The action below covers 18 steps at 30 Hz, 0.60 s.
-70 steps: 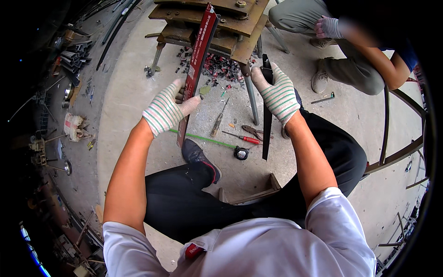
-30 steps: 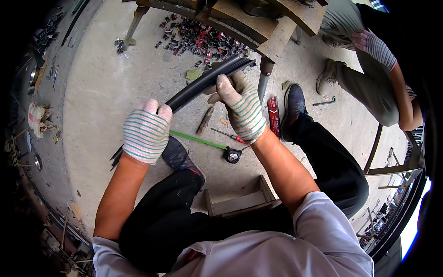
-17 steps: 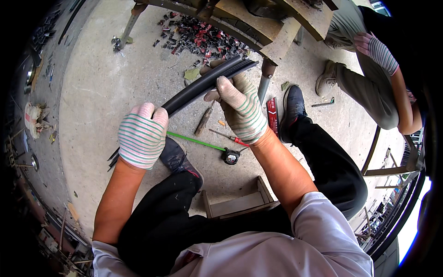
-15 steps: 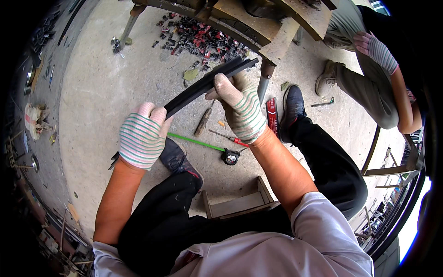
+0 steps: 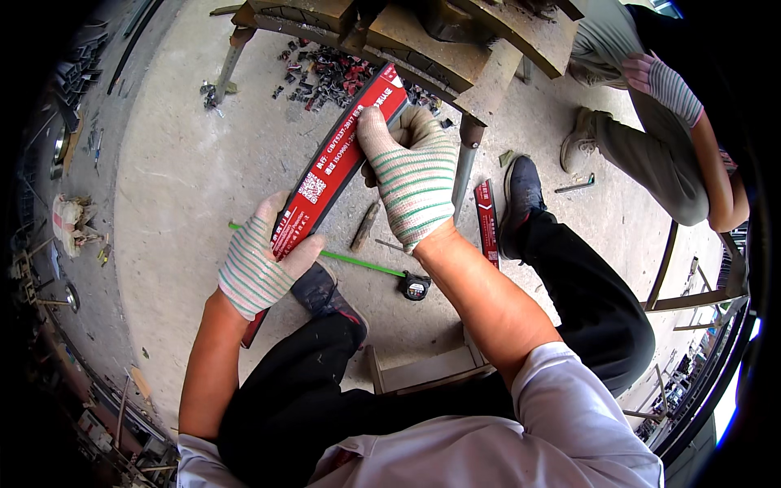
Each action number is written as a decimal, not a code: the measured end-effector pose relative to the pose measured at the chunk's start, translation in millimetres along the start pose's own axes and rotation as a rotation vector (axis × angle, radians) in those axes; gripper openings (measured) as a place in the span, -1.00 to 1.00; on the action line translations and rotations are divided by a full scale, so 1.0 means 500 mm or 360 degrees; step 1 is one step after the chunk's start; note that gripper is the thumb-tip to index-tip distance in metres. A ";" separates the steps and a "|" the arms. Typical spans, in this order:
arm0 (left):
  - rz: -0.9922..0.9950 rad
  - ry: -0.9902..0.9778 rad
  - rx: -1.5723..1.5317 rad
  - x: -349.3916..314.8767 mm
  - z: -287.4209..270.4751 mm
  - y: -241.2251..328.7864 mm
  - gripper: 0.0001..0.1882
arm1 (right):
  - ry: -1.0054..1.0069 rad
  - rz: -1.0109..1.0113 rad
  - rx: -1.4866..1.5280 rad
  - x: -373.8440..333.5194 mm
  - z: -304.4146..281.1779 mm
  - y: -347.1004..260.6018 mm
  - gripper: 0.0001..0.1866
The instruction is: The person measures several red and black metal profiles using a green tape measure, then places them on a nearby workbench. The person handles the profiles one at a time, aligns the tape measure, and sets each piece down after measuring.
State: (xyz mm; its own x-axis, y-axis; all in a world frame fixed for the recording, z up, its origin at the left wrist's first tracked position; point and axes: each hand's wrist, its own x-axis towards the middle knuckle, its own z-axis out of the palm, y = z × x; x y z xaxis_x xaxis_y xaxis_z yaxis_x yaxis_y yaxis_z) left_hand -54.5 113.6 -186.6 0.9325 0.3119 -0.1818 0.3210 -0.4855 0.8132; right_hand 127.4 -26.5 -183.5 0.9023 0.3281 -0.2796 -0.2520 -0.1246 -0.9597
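2 hands (image 5: pixel 259 262) (image 5: pixel 416 172) gripping dark-edged red strip (image 5: pixel 332 159) | mid-length exposed | tape measure (image 5: pixel 414 286) below, apart

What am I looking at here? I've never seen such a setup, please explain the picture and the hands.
No robot here: these are a person's own left hand and right hand, both gloved. A wide fisheye camera on the person's head looks down, so edges bend. Both hands hold a long strip with a red printed face, the left lower down, the right nearer its top end. On the floor lie a tape measure with green tape out, another red strip and a pile of scraps. Another person's gloved hand shows at upper right.
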 end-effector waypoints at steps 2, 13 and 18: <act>-0.0015 -0.0018 -0.0052 0.002 -0.004 0.006 -0.38 | 0.0008 -0.0022 0.0024 0.002 0.001 -0.006 -0.64; -0.0232 -0.0094 -0.0250 0.012 -0.014 0.040 -0.34 | -0.0023 -0.0125 0.0137 0.012 0.006 -0.016 -0.71; -0.0254 -0.0094 -0.0385 0.007 -0.018 0.065 -0.40 | -0.0034 -0.0156 0.0145 0.006 0.005 -0.023 -0.72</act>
State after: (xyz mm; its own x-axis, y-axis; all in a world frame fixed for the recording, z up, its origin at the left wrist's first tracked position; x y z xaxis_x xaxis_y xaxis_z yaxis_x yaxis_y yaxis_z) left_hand -42.4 106.1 -155.7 0.8839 0.3169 -0.3439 0.4219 -0.2231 0.8788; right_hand 132.0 -21.9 -173.3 0.9168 0.3546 -0.1837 -0.1943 -0.0058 -0.9809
